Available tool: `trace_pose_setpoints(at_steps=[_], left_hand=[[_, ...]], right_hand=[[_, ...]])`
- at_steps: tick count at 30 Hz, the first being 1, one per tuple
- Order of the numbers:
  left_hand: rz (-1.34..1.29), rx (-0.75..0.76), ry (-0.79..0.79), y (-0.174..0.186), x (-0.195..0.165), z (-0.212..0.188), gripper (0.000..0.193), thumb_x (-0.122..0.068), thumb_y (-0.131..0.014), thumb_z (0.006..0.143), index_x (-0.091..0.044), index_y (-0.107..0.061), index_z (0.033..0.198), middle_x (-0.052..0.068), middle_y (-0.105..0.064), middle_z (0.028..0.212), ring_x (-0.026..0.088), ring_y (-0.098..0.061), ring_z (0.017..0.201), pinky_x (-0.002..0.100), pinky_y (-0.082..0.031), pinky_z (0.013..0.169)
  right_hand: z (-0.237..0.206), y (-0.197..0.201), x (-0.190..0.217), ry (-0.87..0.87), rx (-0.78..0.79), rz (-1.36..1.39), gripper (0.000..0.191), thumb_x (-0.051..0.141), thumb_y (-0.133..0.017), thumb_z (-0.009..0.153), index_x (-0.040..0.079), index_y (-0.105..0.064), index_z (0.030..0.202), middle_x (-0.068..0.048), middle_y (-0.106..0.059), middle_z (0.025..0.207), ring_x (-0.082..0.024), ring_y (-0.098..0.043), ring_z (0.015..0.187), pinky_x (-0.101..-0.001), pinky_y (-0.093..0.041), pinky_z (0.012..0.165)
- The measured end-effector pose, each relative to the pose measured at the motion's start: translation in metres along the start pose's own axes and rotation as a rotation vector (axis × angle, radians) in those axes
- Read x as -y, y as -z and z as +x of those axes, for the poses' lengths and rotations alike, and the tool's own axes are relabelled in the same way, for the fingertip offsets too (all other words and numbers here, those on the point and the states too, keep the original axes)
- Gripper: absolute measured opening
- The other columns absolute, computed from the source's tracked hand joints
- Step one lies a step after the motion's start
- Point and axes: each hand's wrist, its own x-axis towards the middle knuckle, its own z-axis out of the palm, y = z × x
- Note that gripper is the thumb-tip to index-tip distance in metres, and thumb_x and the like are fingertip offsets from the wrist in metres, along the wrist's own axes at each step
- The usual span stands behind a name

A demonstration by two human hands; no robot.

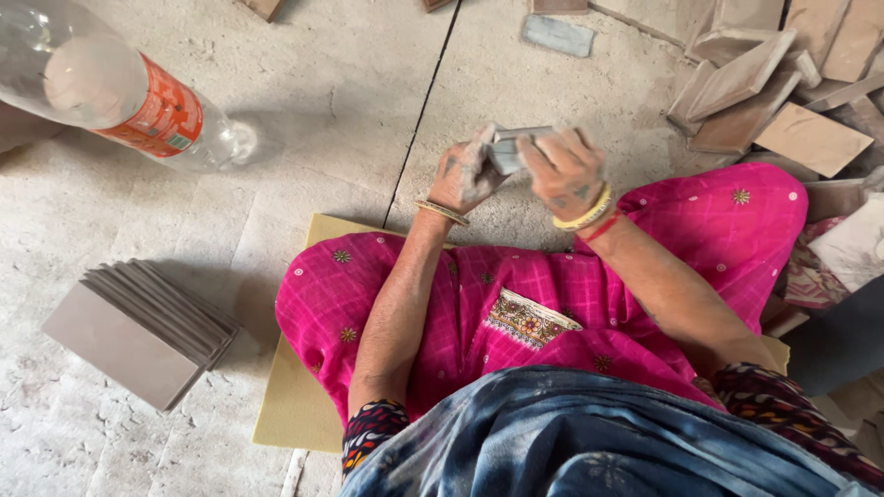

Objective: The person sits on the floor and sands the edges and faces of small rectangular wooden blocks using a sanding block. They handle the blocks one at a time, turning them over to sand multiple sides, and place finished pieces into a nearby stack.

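Note:
Both my hands are raised in front of me over the dusty floor, gripping a small grey tile piece [508, 147] between them. My left hand [463, 175] holds its left end, dusty, with a bangle at the wrist. My right hand [566, 170] closes over its right end, a yellow bangle and a red thread on that wrist. Part of the piece is hidden by my fingers. I sit cross-legged in bright pink cloth [552, 294] on a yellowish mat [290, 405].
A leaning stack of brown tiles [138, 327] lies at my left. Loose tiles are piled at the upper right [764, 92]. A clear plastic bottle with an orange label [120, 97] lies at the upper left. A small grey block [557, 35] rests further ahead.

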Motion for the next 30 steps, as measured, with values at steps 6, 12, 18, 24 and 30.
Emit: trace_pose_setpoints(at_steps=[6,12,18,24,30], left_hand=[[0.018,0.008,0.042,-0.013,0.017,0.001,0.034,-0.023,-0.079,0.094,-0.012,-0.056,0.116,0.009,-0.073,0.085,0.023,-0.074,0.076,0.036,-0.06,0.069],[0.077,-0.039,-0.143,-0.026,0.043,-0.009,0.05,-0.026,-0.077,0.09,-0.01,-0.052,0.131,0.004,-0.071,0.084,0.018,-0.071,0.072,0.033,-0.062,0.071],[-0.23,0.125,0.267,-0.007,0.031,-0.004,0.027,-0.026,-0.068,0.098,-0.008,-0.061,0.117,0.007,-0.074,0.095,0.02,-0.072,0.085,0.038,-0.062,0.077],[-0.415,0.081,0.16,0.033,0.011,0.008,0.029,-0.02,-0.068,0.096,-0.008,-0.061,0.121,0.012,-0.074,0.117,0.024,-0.069,0.111,0.044,-0.055,0.097],[-0.497,0.068,0.156,0.043,-0.008,0.01,0.035,-0.025,-0.068,0.1,-0.006,-0.058,0.127,0.013,-0.072,0.115,0.022,-0.065,0.11,0.039,-0.052,0.098]], right_hand=[[-0.013,0.01,-0.024,-0.088,0.074,-0.045,0.009,0.006,-0.073,0.093,0.008,-0.077,0.1,0.0,-0.057,0.076,-0.015,-0.055,0.072,-0.0307,-0.046,0.065],[0.011,-0.007,0.015,0.021,-0.028,0.097,0.011,0.01,-0.073,0.096,0.004,-0.077,0.104,0.001,-0.06,0.078,-0.012,-0.056,0.074,-0.0302,-0.048,0.065],[-0.016,-0.018,-0.016,0.013,-0.018,-0.044,0.007,0.011,-0.076,0.101,0.008,-0.079,0.106,0.002,-0.06,0.074,-0.011,-0.053,0.066,-0.0265,-0.046,0.056],[-0.11,-0.004,-0.073,-0.561,0.304,0.226,0.016,0.021,-0.074,0.096,0.005,-0.073,0.097,-0.015,-0.067,0.086,-0.031,-0.065,0.077,-0.0434,-0.052,0.066],[-0.09,-0.013,-0.066,-0.624,0.23,0.554,0.026,0.024,-0.069,0.107,0.001,-0.065,0.119,-0.019,-0.069,0.102,-0.029,-0.07,0.089,-0.0407,-0.056,0.078]])
